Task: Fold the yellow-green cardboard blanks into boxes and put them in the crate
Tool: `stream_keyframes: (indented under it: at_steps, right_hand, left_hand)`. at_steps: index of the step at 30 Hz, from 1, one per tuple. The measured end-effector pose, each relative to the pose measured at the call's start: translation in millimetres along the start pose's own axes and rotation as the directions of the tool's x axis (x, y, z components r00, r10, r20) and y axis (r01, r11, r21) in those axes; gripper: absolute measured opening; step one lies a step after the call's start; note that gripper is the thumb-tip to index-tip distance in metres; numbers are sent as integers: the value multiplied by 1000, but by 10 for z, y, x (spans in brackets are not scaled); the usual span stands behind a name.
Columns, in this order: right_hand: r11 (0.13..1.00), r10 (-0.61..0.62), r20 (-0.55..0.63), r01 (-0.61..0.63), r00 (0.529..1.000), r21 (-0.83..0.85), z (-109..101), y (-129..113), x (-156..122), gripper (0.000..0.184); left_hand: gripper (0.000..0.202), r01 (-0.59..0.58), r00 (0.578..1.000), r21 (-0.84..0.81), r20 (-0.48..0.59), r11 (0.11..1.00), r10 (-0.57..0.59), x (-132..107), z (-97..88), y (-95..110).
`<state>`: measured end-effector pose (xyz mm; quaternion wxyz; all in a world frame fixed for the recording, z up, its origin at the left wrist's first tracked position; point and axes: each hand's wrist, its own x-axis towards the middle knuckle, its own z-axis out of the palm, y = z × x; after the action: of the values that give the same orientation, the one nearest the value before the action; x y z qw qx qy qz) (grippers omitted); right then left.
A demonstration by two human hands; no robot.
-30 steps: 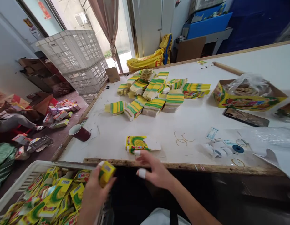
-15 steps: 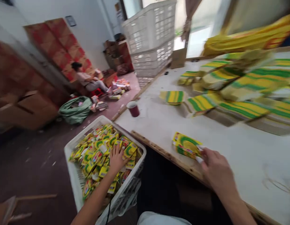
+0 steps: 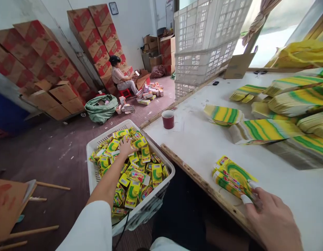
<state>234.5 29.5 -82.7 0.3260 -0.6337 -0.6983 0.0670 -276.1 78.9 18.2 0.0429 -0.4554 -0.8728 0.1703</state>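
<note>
My left hand [image 3: 126, 148] reaches into a white plastic basket [image 3: 169, 170] heaped with small yellow-and-green boxes [image 3: 133, 190]. Its fingers are spread on top of the heap. On the white table, my right hand [image 3: 271, 209] pinches the near end of a stack of flat cartons [image 3: 233, 176], yellow and green with a fanned edge. White coverings wrap the tips of that thumb and a finger. More flat cartons [image 3: 271, 129] with yellow and green stripes lie in bundles farther back on the table.
A dark red mug [image 3: 168, 119] stands near the table's left edge, bordered by a wooden strip [image 3: 192, 174]. White crates [image 3: 200, 38] are stacked beyond. A seated person [image 3: 122, 76] works near red-and-brown cardboard boxes [image 3: 85, 31]. A wooden stool [image 3: 12, 205] lies at lower left.
The view has swung to the right-hand side less, showing more of the room at left. My left hand has moved to the far part of the heap. My right hand stays at the carton stack.
</note>
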Motion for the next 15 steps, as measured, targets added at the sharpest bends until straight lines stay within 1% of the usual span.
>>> stream_keyframes:
  at_steps: [2,3,5,8,11,13,15]
  right_hand:
    - [997,-45,-28,43,999,-65,-36,-39,16,27]
    - [996,-53,-30,51,998,-68,-53,-56,21,27]
    - [997,-46,-30,43,999,-68,-77,-72,21,27]
    - [998,14,-17,-15,1000,-65,-73,-40,-1,29]
    - [998,65,7,-65,998,-12,-33,28,-30,32]
    - [993,112,37,-113,993,45,-21,50,-34,35]
    - [968,221,65,-227,973,110,-46,33,-15,39]
  left_hand:
    - [90,-12,999,-2,33,1000,12,-55,-12,26]
    - [88,-23,998,-5,54,1000,24,-130,-7,40]
    - [82,-52,993,-11,101,999,53,-369,22,59]
    - [69,-122,980,-22,156,992,124,-859,81,50]
    - [53,-166,970,-56,171,984,174,-1295,92,6]
    - [49,-160,969,-99,176,982,175,-1453,33,-22]
    - [45,-156,969,-161,165,975,182,-1498,-94,-18]
